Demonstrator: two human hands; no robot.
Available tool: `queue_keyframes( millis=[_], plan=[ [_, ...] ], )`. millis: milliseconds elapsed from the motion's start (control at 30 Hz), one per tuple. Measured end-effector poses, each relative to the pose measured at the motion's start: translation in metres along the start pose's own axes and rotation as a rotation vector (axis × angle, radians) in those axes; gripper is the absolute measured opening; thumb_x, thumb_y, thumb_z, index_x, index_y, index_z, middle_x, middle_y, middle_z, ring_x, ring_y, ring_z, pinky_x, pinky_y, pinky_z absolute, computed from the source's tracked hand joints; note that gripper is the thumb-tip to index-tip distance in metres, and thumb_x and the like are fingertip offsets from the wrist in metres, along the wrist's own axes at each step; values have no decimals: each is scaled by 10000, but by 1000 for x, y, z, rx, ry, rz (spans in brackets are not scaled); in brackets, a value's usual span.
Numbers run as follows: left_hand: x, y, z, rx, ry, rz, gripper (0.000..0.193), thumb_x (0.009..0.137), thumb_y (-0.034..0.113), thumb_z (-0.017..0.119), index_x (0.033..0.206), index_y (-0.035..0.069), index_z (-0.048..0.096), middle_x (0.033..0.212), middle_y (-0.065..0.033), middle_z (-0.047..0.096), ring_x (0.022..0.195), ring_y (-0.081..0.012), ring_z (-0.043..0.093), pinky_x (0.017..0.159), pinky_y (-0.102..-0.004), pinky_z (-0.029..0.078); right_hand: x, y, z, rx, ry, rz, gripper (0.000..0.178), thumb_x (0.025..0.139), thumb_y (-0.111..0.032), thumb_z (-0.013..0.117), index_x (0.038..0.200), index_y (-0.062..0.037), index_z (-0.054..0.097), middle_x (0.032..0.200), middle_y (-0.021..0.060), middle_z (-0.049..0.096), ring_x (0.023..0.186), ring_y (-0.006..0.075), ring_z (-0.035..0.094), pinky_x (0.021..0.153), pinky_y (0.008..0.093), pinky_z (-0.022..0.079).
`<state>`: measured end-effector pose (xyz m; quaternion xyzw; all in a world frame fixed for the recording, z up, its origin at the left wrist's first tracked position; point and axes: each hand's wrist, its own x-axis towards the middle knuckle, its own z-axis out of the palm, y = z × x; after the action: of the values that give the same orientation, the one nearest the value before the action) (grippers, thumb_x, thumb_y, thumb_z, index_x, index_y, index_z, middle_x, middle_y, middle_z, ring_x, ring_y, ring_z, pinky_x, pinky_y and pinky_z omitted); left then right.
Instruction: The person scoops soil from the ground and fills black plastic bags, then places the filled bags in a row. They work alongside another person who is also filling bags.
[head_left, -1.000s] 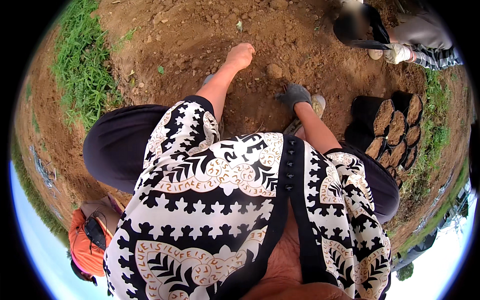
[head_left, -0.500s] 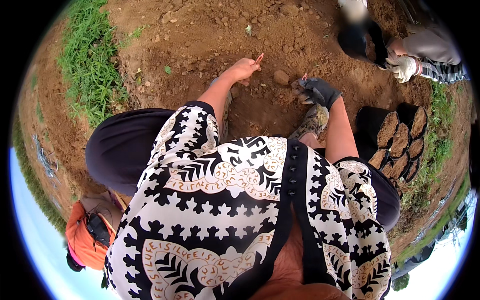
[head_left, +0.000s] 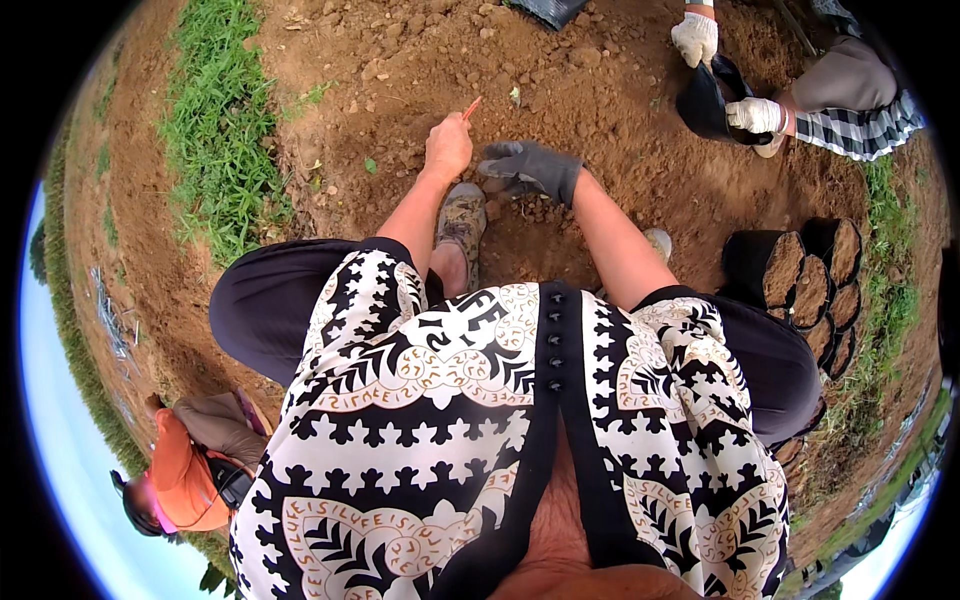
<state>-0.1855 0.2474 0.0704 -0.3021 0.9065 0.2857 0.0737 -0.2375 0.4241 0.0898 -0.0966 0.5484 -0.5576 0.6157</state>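
My bare left hand (head_left: 448, 148) is closed round a thin orange-red strip (head_left: 472, 108), whose pointed end sticks out past the fingers; the rest is hidden in the fist. To its right, my right hand (head_left: 535, 170) wears a dark grey glove. Its fingers stretch leftward, low over the brown soil (head_left: 420, 90), with small clods under and beside them. I see nothing held in it, though the palm side is hidden. Just below the hands is my left shoe (head_left: 461, 220), planted on the dirt.
At upper right a person's white-gloved hands (head_left: 755, 115) hold a black grow bag (head_left: 703, 105). Several soil-filled black bags (head_left: 783, 268) stand to my right. Green grass (head_left: 222, 130) grows along the left. A person in orange (head_left: 185, 480) is at lower left.
Both hands have shifted left, the right one much closer to the left. An orange tip beside the right glove no longer shows. The other person's hands have moved on the black bag.
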Motion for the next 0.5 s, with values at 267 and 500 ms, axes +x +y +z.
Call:
queue_keyframes(
  millis=[267, 500],
  plan=[
    [34, -82, -138, -401, 759, -989, 592, 844, 296, 656, 1295, 11, 399, 1297, -237, 411, 1087, -367, 521, 893, -457, 460, -44, 33, -42, -1675, 419, 195, 490, 852, -229, 613, 1329, -263, 503, 1426, 50, 415, 1299, 302, 419, 997, 530, 390],
    [40, -109, -25, -150, 186, -500, 649, 890, 479, 516, 1425, 146, 365, 1418, -199, 366, 1297, -433, 352, 1078, -478, 308, -31, 47, -83, -1196, 641, 113, 369, 862, -161, 592, 1227, -217, 596, 1283, 62, 537, 1125, 273, 546, 897, 424, 467]
  ],
)
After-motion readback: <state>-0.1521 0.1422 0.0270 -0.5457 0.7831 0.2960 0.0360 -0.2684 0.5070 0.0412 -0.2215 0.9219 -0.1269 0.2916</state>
